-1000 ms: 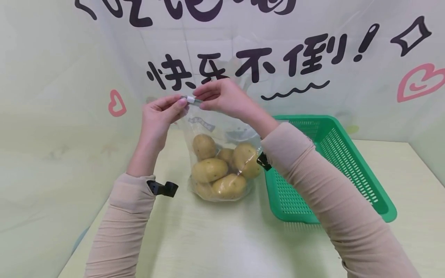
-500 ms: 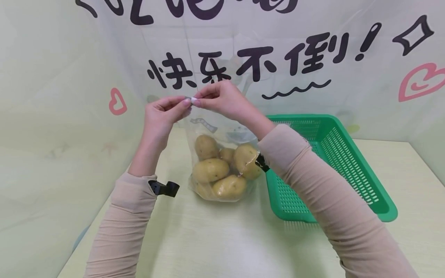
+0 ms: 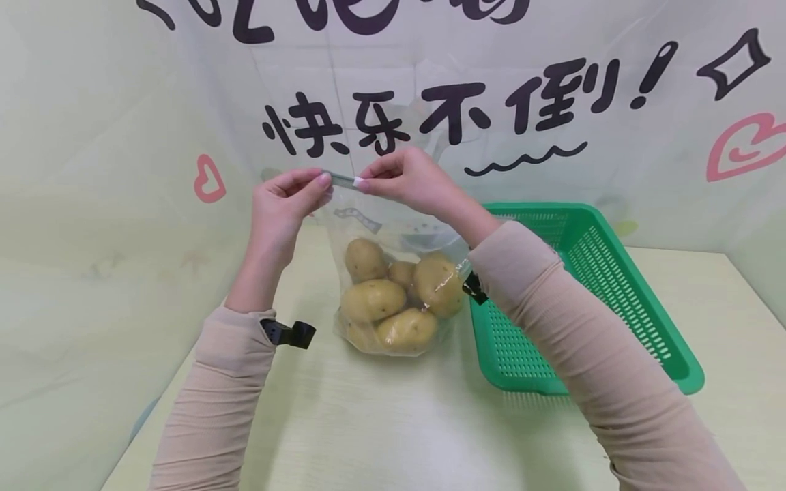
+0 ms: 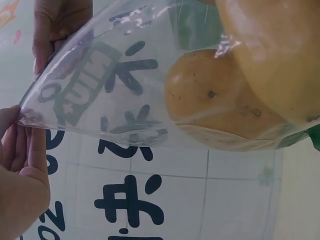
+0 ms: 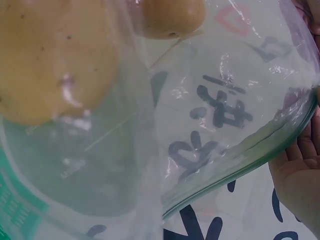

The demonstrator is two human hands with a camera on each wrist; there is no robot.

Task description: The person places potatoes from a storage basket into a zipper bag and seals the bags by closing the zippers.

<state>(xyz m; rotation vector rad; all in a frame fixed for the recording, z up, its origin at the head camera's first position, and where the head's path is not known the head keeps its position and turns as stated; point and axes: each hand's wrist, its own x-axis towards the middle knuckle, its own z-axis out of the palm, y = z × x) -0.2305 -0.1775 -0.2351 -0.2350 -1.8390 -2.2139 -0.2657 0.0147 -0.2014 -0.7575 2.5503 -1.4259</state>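
A clear zip bag of several potatoes stands upright on the table in the head view. My left hand pinches the left corner of its grey-green zip edge between thumb and fingers. A short way along that edge, my right hand pinches the small white slider. In the left wrist view the clear film stretches from the left hand toward a potato. The right wrist view shows the zip strip curving up to the right hand.
To the right of the bag stands a green plastic basket with slotted walls, partly behind the right forearm. A white printed cloth hangs behind the table. Black wrist mounts stick out from the sleeves.
My right hand first closes in to take the white slider beside the left thumb, then shifts right with it along the zip. The left hand and potatoes stay nearly in place.
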